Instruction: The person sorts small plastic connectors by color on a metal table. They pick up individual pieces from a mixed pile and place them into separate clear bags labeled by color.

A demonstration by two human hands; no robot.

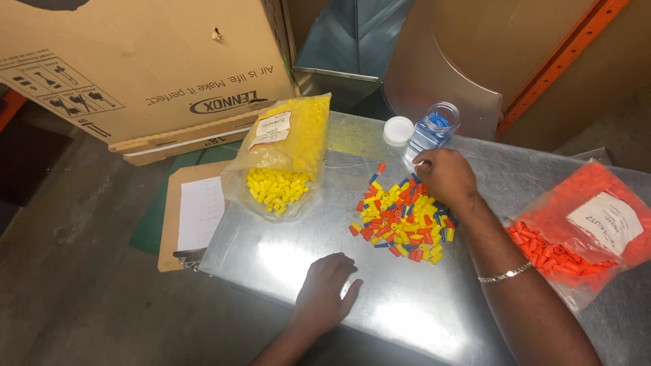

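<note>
Galvanised sheet-metal table (434,318) is pressed by the flat, empty left hand (324,291), while ribbed plastic wire caps (401,218), heaped centrally, are touched by the loosely curled right hand (444,175).

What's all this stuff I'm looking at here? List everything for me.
mixed pile of small caps: many, yellow, orange and blue, middle of table
bag of yellow caps: one, clear plastic, table's far left
bag of orange caps: one, clear plastic, table's right edge
jar: one, clear with blue caps inside, open, far side of table
lid: one, white, left of jar
metal table: one, silver
clipboard: one, brown with white paper, left of table
cardboard box: one, brown, upper left
bracelet: one, silver, right wrist
left hand: flat on table, empty
right hand: at pile's far edge, near jar
</note>
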